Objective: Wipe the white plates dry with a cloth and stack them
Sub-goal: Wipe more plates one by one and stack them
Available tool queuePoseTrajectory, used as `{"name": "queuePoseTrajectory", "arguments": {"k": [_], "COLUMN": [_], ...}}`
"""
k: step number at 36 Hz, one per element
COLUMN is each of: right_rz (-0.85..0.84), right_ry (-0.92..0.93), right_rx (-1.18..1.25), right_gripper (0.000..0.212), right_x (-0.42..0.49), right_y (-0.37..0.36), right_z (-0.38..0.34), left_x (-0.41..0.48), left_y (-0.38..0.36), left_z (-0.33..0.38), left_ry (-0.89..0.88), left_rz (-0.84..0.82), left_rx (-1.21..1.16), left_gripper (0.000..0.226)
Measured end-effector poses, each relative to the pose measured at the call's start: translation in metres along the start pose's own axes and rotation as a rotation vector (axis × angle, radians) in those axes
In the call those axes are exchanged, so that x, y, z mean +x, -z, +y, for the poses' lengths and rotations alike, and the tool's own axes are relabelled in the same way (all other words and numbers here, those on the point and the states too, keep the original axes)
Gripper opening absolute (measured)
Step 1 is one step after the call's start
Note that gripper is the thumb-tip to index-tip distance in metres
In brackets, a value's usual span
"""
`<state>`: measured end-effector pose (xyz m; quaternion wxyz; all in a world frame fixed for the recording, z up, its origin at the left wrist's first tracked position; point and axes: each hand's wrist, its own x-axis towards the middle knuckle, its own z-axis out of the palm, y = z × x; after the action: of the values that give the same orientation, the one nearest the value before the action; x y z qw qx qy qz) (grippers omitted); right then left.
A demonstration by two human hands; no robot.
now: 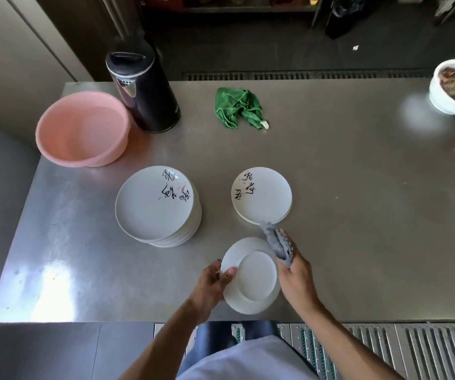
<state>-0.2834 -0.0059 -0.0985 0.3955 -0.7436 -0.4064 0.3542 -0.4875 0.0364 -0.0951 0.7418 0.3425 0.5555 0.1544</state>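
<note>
Left hand [215, 281] pinches the left rim of a round white plate [253, 275], thumb on the face turned to the camera, other fingers hidden behind. The plate is bottom side up, foot ring showing, slightly tilted, held over the near part of the brushed steel table [330, 242].

Right hand [294, 272] has its fingers curled round a crumpled grey cloth [275, 242] and sits against the plate's right rim. The cloth sticks out past the fingers, away from the person. Its tip lies at the near edge of a short stack of white plates [262, 194]; cannot tell if it touches.

The short stack stands just beyond the held plate, with black brush lettering on its top plate. To its left, apart from it, stands a tall stack of white plates [157, 204], its top plate also lettered.

Far left on the table is a pink plastic basin [83, 128], with a black cylindrical kettle [144, 91] just beside it on the right. A crumpled green cloth [237, 106] lies at the far middle of the table, well apart from the stacks. A white bowl [454, 89] with something brown in it is at the far right edge, blurred.
</note>
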Motion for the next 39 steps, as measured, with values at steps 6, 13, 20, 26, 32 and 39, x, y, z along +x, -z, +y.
{"name": "queuePoseTrajectory", "arguments": {"k": [6,13,20,26,32,39], "right_rz": [-0.196,-0.525,-0.531,-0.502,-0.722,-0.498], "right_ry": [0.178,0.293,0.263,0.231,0.471,0.16], "right_rx": [-0.288,-0.684,-0.725,-0.65,-0.636,-0.627], "right_gripper": [0.055,0.066,0.06,0.055,0.054,0.051], "right_x": [-0.015,-0.028,-0.034,-0.026,-0.048,-0.023], "right_y": [-0.03,-0.024,0.005,-0.033,-0.016,-0.025], "right_z": [0.005,0.029,0.044,0.016,0.019,0.023], "left_x": [0.011,0.017,0.018,0.014,0.011,0.008], "left_y": [-0.015,-0.01,-0.007,-0.011,0.003,-0.004], "left_z": [0.006,0.013,0.01,0.005,0.003,-0.008], "left_ry": [0.114,0.169,0.174,0.158,0.154,0.139], "left_rz": [0.115,0.135,0.133,0.152,0.153,0.152], "left_rx": [-0.148,-0.19,-0.177,-0.182,-0.176,-0.217], "left_gripper": [0.021,0.026,0.033,0.022,0.02,0.023]}}
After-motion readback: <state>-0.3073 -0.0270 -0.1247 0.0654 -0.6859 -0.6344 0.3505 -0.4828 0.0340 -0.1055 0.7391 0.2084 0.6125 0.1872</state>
